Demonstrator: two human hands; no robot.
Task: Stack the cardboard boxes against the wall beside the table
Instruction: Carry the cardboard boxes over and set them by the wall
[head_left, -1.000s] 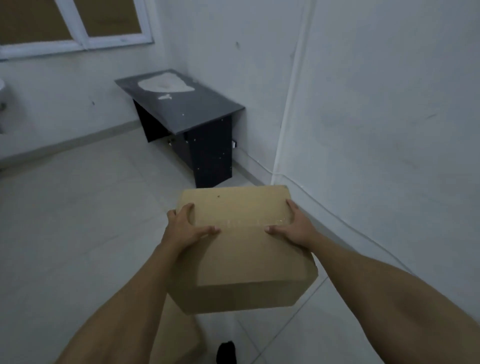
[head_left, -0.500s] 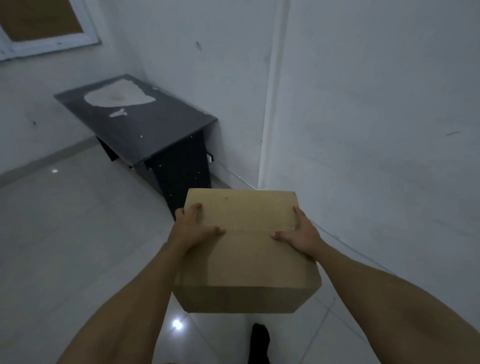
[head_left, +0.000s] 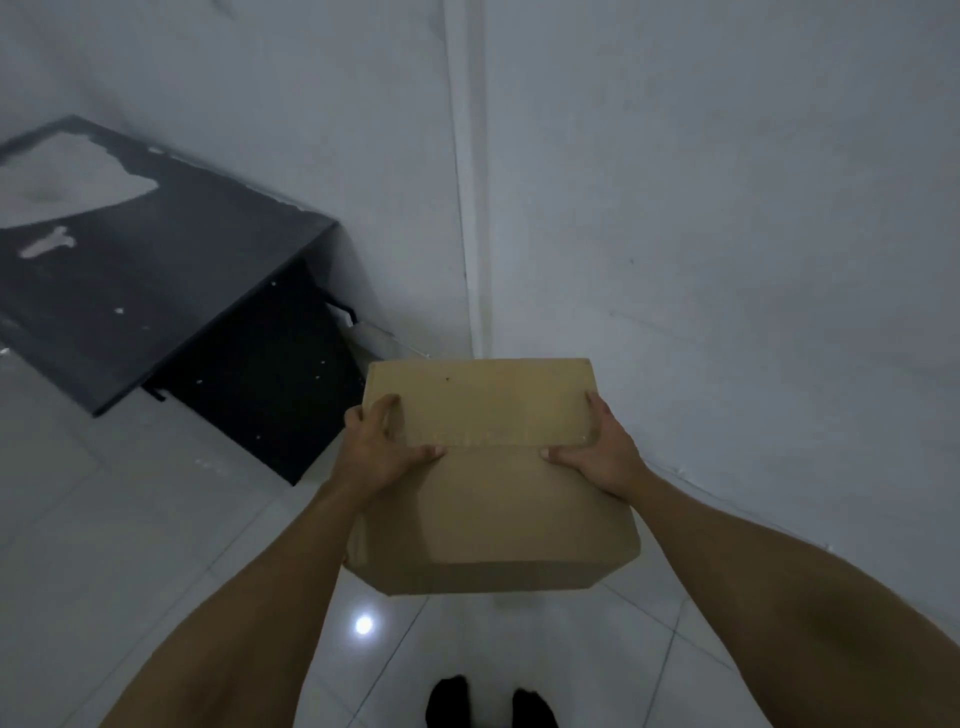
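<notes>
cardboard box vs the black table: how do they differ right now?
The cardboard box is plain tan; the table is black with pale patches where its top has worn. The box is carried off the floor, left hand and right hand gripping its sides; the table stands on the floor against the wall. The box looks smaller than the table. Both are boxy and flat-topped.
</notes>
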